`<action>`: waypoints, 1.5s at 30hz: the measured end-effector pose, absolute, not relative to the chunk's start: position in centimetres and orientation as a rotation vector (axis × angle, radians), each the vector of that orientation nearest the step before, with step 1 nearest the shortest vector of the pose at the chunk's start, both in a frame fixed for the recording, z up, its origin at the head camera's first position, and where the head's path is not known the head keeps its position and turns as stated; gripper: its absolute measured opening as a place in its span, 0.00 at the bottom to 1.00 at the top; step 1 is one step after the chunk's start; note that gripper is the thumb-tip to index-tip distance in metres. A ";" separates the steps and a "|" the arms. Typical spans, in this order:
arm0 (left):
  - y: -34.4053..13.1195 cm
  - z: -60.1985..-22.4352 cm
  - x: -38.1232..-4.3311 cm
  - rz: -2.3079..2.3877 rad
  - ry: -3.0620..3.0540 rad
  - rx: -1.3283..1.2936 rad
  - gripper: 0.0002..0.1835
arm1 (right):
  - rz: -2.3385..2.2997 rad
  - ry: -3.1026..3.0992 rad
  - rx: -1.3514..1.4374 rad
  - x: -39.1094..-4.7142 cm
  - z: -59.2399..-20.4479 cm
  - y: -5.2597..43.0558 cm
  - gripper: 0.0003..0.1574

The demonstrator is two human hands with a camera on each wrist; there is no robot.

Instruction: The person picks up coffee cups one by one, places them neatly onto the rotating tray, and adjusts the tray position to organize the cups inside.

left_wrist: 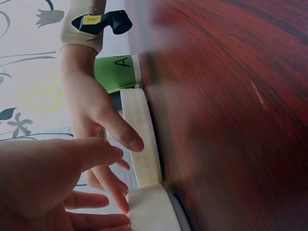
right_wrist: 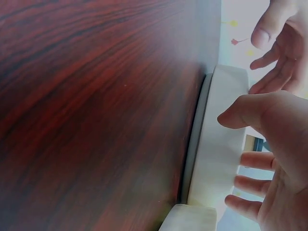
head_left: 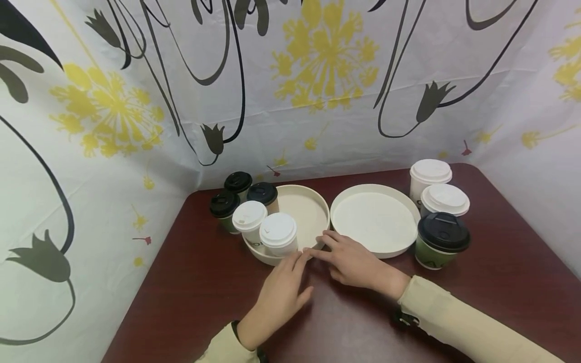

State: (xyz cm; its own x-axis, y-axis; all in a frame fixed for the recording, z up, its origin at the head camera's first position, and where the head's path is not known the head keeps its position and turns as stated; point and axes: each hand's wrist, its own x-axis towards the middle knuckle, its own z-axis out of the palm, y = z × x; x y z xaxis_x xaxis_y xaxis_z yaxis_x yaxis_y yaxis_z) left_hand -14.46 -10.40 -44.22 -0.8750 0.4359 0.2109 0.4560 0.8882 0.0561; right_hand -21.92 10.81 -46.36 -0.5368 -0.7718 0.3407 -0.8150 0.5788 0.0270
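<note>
Two round cream trays stand side by side on the table, a left tray (head_left: 313, 214) and a right tray (head_left: 374, 219). My left hand (head_left: 279, 292) reaches its fingertips to the near rim of the left tray, with its thumb apart. Close beside it, my right hand (head_left: 351, 259) has its extended fingers at that tray's near right rim. Neither hand grips anything. Inside the left tray are two white-lidded paper cups, a front one (head_left: 278, 234) and a rear one (head_left: 249, 219). A black-lidded brown cup (head_left: 271, 201) is behind them, its base hidden.
Left of the left tray stand two more black-lidded cups, a green one (head_left: 225, 214) and a darker one (head_left: 238, 182). Right of the right tray are two white-lidded cups (head_left: 430, 176) and a black-lidded green cup (head_left: 440, 247). Patterned cloth (head_left: 317, 126) hangs behind the dark red table (head_left: 190, 302).
</note>
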 end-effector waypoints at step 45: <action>-14.6 -42.5 -15.9 -0.093 -2.785 -0.732 0.10 | 0.247 -2.562 1.264 -24.2 -45.0 12.9 0.37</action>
State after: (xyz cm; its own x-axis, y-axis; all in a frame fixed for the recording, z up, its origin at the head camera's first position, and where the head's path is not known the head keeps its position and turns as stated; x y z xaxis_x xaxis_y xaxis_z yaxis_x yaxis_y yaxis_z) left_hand -15.94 -14.55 -42.46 -0.8393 0.4745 0.2654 0.4912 0.8711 -0.0041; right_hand -24.19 12.93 -45.01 -0.5812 -0.7497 0.3164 -0.7964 0.6039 -0.0319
